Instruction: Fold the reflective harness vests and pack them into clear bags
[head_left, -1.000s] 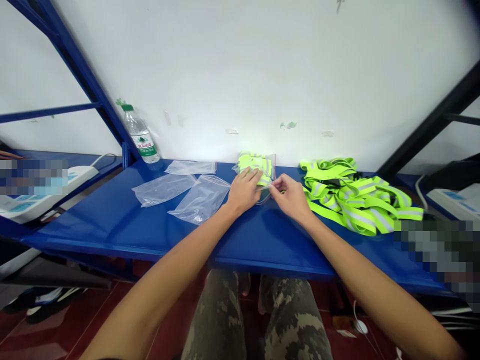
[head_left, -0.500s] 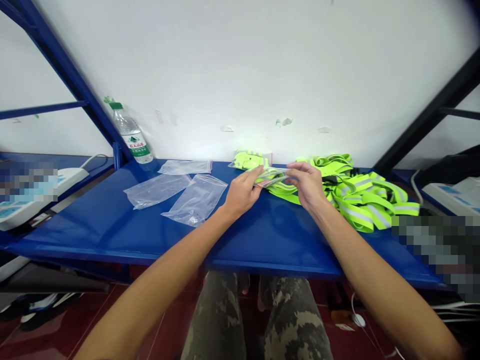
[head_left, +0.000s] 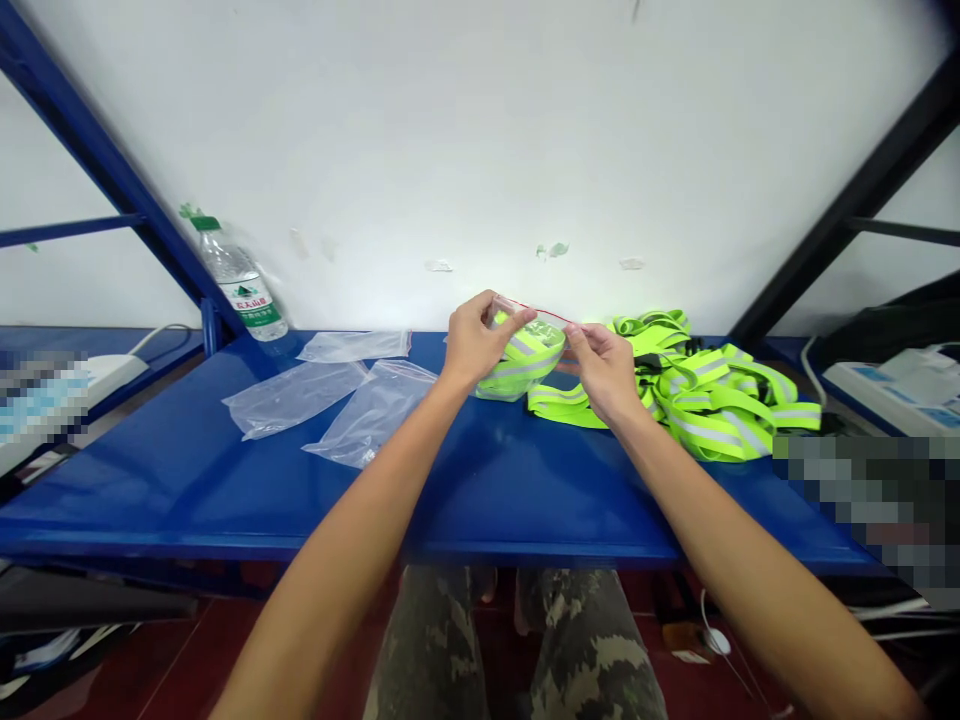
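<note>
A clear zip bag (head_left: 523, 366) with a coiled yellow-green reflective strap inside hangs between my hands, its red-edged top stretched across. My left hand (head_left: 480, 338) grips the bag's upper left corner, thumb lying over the front. At the opposite corner, my right hand (head_left: 602, 365) pinches the red edge between thumb and fingers. Behind and beside the right hand lies a heap of loose reflective straps (head_left: 720, 405) with black buckles. One more strap (head_left: 562, 405) reaches under the held bag's right side.
Three flat clear bags, one of them in front (head_left: 379, 405), lie left of my hands on the blue table (head_left: 517, 500). A water bottle (head_left: 247, 290) leans at the wall. Power strips (head_left: 112, 375) and blue and black frame posts flank the table.
Both hands have brought the bag more upright, so its strap and red edge now show. The filled bag seen behind my hands before is no longer distinguishable. The view has shifted slightly.
</note>
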